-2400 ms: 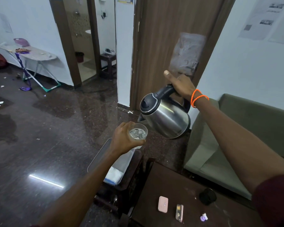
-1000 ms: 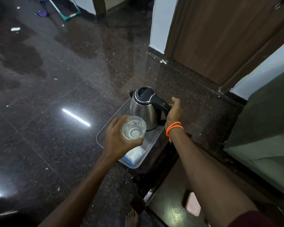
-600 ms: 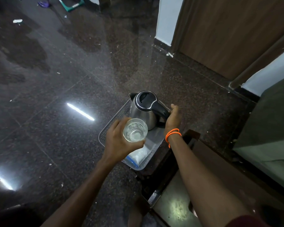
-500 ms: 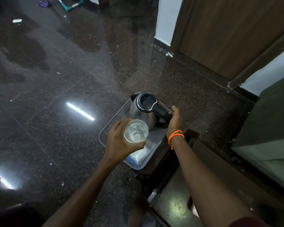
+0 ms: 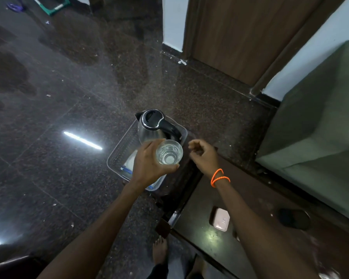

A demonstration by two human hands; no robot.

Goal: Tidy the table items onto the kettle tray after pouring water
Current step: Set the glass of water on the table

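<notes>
Left hand (image 5: 149, 162) curled in a grip; right hand (image 5: 205, 156) loosely curled, empty, fingers apart

Dim room, tube-light glare streak on polished floor (image 5: 69, 97), wide-angle bending and soft blur at edges.

One view only: head cam, wide-angle, worn high, pitched steeply down and fwd. Looks over both forearms entering from bottom edge; left hand (image 5: 149, 164) and right hand (image 5: 205, 156) sit near frame centre, close to lens. Tray (image 5: 117, 156) w/ kettle (image 5: 153, 127) just beyond the hands, mid-frame. Dark table (image 5: 250, 208) fills lower right, floor (image 5: 69, 97) fills left and top. Door (image 5: 240, 33) at top right. Edges bowed by lens. No second view to overlap.
</notes>
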